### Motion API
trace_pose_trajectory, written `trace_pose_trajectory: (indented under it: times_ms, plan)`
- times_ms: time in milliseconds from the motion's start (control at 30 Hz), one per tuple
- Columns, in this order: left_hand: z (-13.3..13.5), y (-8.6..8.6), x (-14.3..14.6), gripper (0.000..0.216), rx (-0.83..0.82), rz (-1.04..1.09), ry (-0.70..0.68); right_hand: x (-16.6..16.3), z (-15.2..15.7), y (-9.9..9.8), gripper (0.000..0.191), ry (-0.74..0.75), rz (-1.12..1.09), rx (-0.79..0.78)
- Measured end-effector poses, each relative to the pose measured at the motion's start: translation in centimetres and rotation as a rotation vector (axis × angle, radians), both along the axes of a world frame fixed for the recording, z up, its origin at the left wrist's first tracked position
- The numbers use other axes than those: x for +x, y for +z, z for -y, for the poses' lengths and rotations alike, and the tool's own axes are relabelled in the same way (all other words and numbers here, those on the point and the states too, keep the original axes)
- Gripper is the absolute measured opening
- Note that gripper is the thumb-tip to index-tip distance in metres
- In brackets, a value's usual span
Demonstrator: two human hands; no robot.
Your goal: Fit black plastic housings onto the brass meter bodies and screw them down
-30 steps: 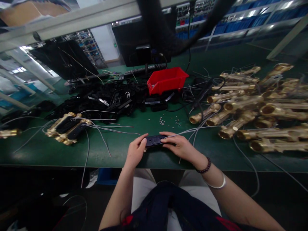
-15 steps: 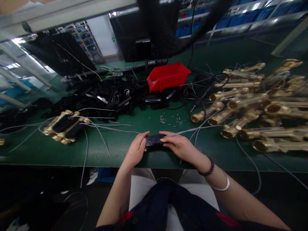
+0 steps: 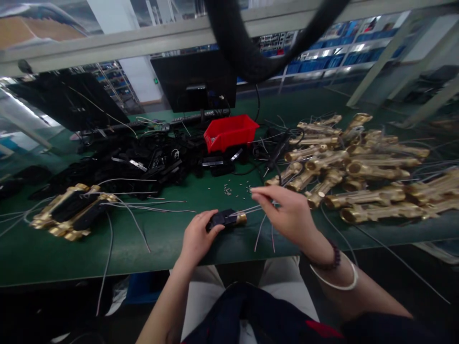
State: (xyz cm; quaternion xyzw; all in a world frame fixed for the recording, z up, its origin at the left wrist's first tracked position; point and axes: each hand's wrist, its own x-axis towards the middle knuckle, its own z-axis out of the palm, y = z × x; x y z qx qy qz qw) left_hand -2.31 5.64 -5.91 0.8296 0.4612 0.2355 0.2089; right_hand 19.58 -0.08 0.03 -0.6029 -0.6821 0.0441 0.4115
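Note:
My left hand (image 3: 200, 235) is wrapped round one end of a brass lock body with a black plastic cover (image 3: 225, 218), which lies near the table's front edge. The brass end (image 3: 241, 219) pokes out on the right, and grey wires (image 3: 249, 209) run from it under my right hand. Above those wires, my right hand (image 3: 285, 210) has thumb and forefinger pinched together beside the small loose screws (image 3: 228, 190). Whether a screw is between those fingertips is too small to make out.
Brass bodies (image 3: 376, 169) are heaped on the right, with an electric screwdriver (image 3: 278, 152) beside them. Black plastic parts (image 3: 154, 157) are piled behind on the left, next to a red bin (image 3: 233, 133). Several covered brass assemblies (image 3: 73, 212) with trailing wires sit at left.
My right hand has left the black cover and moved right and up to the screws. My left hand still holds the piece, now tilted with its brass end showing. The view has shifted.

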Motion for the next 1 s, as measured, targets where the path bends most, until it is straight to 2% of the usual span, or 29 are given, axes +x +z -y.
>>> trace_pose_trajectory:
  times_ms: [100, 133, 200, 300, 400, 567, 667, 800, 1000]
  plan:
    - [-0.1, 0.0, 0.0, 0.031, -0.008, -0.013, 0.002, 1.6, -4.7, -1.2, 0.014, -0.039, 0.115, -0.329]
    - [-0.1, 0.0, 0.1, 0.032, -0.009, -0.015, 0.001, 1.9, -6.1, -2.2, 0.01, -0.031, 0.13, -0.38]
    - [0.0, 0.0, 0.1, 0.031, -0.01, -0.014, -0.001, 2.3, -8.0, -4.2, 0.014, -0.015, 0.149, -0.448]
    - [0.1, 0.2, 0.3, 0.03, -0.017, -0.014, -0.012, 2.2, -8.5, -6.0, 0.015, 0.01, 0.169, -0.471]
    - [0.1, 0.6, 0.4, 0.03, -0.035, -0.035, -0.018, 1.4, -7.3, -5.3, 0.009, 0.09, 0.178, -0.452]
    - [0.1, 0.6, 0.5, 0.029, -0.04, -0.063, 0.004, -1.2, -5.1, -1.9, 0.01, 0.389, 0.202, -0.423]
    - [0.2, 0.4, 0.4, 0.03, -0.043, -0.06, 0.009, -2.5, -5.0, -1.0, 0.012, 0.491, 0.243, -0.431]
    - [0.3, 0.5, 0.5, 0.03, -0.043, -0.058, 0.01, -2.9, -5.6, -1.4, 0.01, 0.509, 0.253, -0.436]
    - [0.3, 0.4, 0.5, 0.03, -0.044, -0.05, 0.019, -2.8, -5.6, -2.8, 0.007, 0.421, 0.182, -0.405]
